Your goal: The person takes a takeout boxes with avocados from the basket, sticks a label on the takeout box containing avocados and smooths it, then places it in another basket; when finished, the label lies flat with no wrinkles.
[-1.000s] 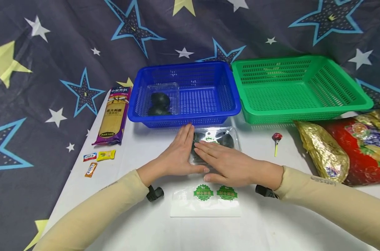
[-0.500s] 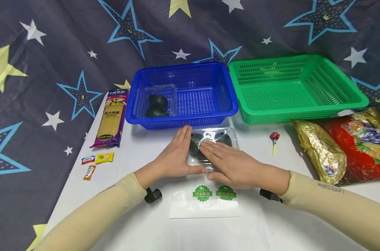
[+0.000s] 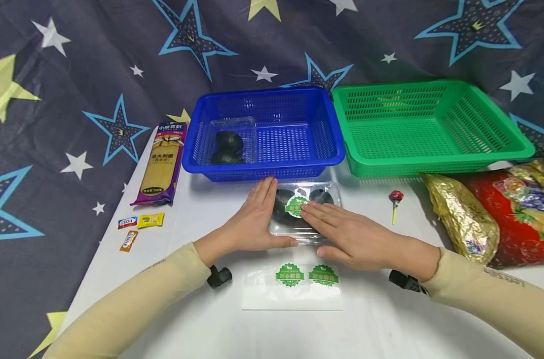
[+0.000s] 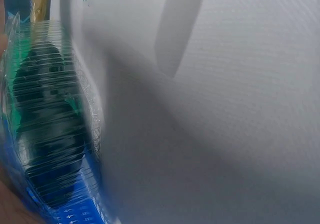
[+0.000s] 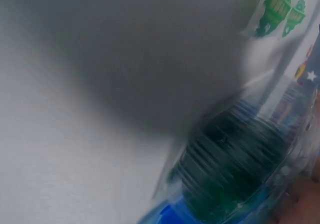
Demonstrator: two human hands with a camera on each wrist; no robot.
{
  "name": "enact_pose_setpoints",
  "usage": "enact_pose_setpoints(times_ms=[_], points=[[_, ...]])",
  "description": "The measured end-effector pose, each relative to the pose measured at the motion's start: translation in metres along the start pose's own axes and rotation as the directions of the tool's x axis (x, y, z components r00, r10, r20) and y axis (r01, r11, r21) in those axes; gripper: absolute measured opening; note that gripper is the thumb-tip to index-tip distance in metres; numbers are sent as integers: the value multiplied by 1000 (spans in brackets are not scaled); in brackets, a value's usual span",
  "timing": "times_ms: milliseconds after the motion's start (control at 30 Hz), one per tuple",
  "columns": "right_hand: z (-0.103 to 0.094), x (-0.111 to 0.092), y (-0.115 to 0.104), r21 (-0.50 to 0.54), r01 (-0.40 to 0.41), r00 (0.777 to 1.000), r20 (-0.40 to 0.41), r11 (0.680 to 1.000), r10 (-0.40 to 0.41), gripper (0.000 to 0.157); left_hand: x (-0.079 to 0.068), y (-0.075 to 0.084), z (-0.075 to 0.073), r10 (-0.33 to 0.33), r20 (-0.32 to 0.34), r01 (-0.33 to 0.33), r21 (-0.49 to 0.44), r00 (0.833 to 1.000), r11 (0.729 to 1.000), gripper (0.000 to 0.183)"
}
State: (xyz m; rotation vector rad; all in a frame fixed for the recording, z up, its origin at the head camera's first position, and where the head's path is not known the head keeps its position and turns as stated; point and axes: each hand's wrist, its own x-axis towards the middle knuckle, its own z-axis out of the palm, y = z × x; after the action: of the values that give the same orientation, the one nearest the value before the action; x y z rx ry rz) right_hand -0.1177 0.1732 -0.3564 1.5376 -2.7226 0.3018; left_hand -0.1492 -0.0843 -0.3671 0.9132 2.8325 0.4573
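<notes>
A clear plastic clamshell box (image 3: 300,233) holding dark, avocado-like fruits (image 3: 282,212) lies in front of the blue basket. On its lid is a round green-and-white sticker (image 3: 293,206). My left hand (image 3: 249,224) lies straight-fingered along the box's left side, thumb near its front edge. With straight fingers, my right hand (image 3: 359,234) touches the lid at the sticker's right edge and covers the box's front right part. The left wrist view shows the box's ribbed side (image 4: 50,129); the right wrist view shows the dark fruit (image 5: 230,159) through the plastic.
A sticker sheet (image 3: 294,299) with two green stickers lies in front. Behind stand a blue basket (image 3: 263,172), with another fruit box (image 3: 253,142) inside, and a green basket (image 3: 424,162). Pasta (image 3: 161,164) and small candies (image 3: 150,220) lie left; a lollipop (image 3: 395,197) and red-gold bag (image 3: 518,214) right.
My right hand has slid to the right across the lid, uncovering the sticker. My left hand has stayed along the box's left side. The head view has shifted slightly.
</notes>
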Motion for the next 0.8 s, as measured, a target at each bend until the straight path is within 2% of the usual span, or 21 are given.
enact_pose_setpoints(times_ms=[200,467,633,800], points=[[2,19,0,30,74,997,16,997,-75,69,-1,-1,0,5,12,-5,-15,1000,1000,129],[0,44,-3,-38,9,997,77,999,-6,71,-1,0,0,8,24,-8,0,1000,1000,126],[-3,40,-1,-65,-40,995,87,997,46,72,-1,1,-1,-9,5,9,13,1000,1000,128],[-4,28,-1,-96,-87,994,64,992,94,74,-1,1,-1,-22,-4,22,26,1000,999,130]])
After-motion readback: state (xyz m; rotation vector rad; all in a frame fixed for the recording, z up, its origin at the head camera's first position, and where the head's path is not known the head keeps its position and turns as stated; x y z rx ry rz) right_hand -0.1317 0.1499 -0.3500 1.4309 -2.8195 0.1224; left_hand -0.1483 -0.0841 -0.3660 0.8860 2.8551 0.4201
